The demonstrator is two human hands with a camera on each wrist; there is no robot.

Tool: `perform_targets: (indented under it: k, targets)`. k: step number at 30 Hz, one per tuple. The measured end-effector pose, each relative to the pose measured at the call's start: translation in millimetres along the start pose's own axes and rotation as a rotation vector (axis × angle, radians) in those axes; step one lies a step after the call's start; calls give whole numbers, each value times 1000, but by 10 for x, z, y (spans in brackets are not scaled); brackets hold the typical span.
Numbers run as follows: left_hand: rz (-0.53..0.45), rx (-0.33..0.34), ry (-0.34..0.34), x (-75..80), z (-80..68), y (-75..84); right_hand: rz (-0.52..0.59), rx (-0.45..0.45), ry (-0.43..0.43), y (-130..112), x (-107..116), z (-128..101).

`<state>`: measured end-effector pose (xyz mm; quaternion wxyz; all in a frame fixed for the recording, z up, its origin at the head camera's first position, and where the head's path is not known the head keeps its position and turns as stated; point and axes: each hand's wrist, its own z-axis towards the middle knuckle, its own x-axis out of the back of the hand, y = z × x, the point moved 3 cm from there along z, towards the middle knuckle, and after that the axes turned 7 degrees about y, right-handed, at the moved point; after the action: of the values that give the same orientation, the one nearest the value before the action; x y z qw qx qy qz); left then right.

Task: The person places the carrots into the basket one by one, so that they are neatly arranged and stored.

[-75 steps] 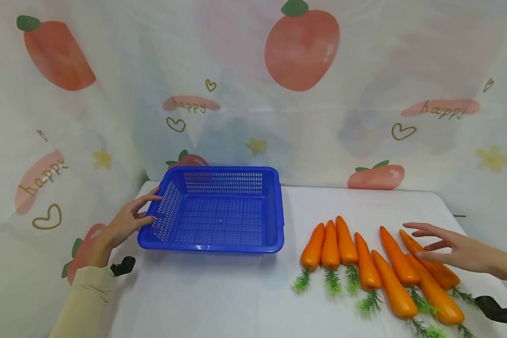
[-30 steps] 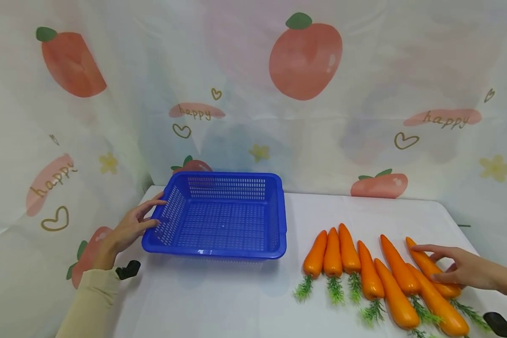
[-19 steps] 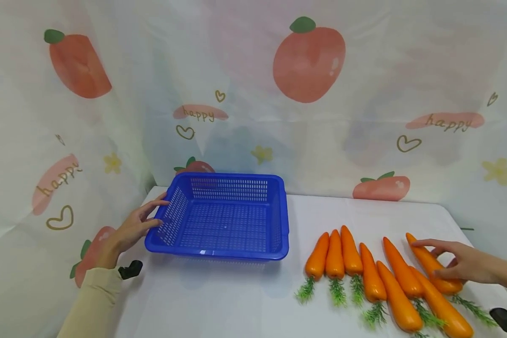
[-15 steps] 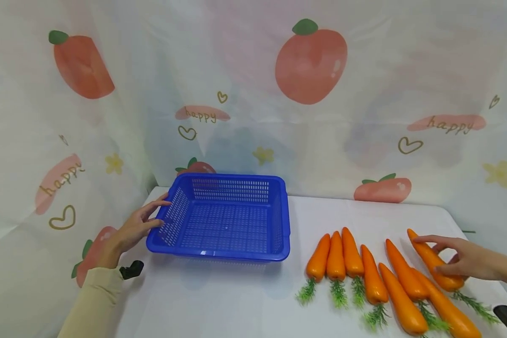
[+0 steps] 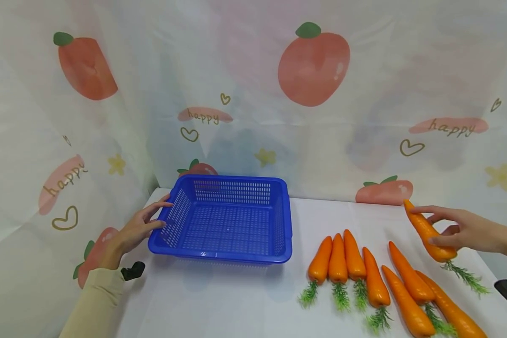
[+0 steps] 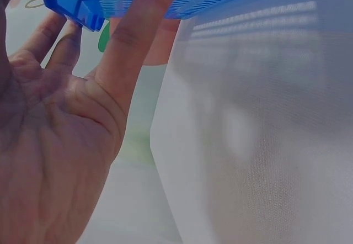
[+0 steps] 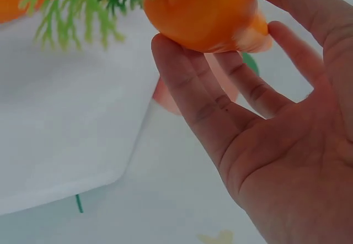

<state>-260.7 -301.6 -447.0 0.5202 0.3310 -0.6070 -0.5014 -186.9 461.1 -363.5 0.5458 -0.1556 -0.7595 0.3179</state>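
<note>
Orange and smooth, the carrot [image 5: 424,231] sits pinched between the fingers and thumb of my right hand [image 5: 460,231], lifted clear of the white table [image 5: 236,300], its pointed tip aimed up and to the left and its green fronds hanging down toward the right. From my right wrist the thick end of that carrot [image 7: 207,12] fills the top of the view, my fingers [image 7: 193,97] curled under it, the fronds spreading left above the table's corner.

Below and to the left of my grip, six more carrots [image 5: 376,281] lie in a row on the table, tips away from me, greens toward me; the three on the left lie close together, and the ones on the right slant toward the near edge.

My left hand [image 5: 137,230] rests with straight, relaxed fingers against the left wall of the blue basket [image 5: 226,251], holding nothing. The left wrist view shows those fingers [image 6: 132,40] touching the basket's rim [image 6: 71,6] from outside. The slotted basket stands on the left part of the table, well apart from the carrots.

Behind it all hangs a pale cloth [image 5: 253,94] printed with red fruit, hearts and the word "happy"
</note>
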Motion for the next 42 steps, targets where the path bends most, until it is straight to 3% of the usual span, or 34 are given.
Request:
perform_targets:
  k: [8, 15, 21, 29, 42]
  targets:
    - [8, -3, 12, 0, 4, 12, -50, -1, 44, -397, 88, 218]
    - [0, -4, 15, 3, 22, -3, -42, 120, 23, -839, 129, 509]
    - [-12, -9, 15, 9, 23, -37, -22, 155, -2, -1280, 52, 828]
    - [-10, -12, 20, 8, 14, -59, -38, 147, -28, -1817, -187, 1226]
    - [-9, -9, 28, -16, 14, -17, 30, 266, -137, -2512, -815, 1959]
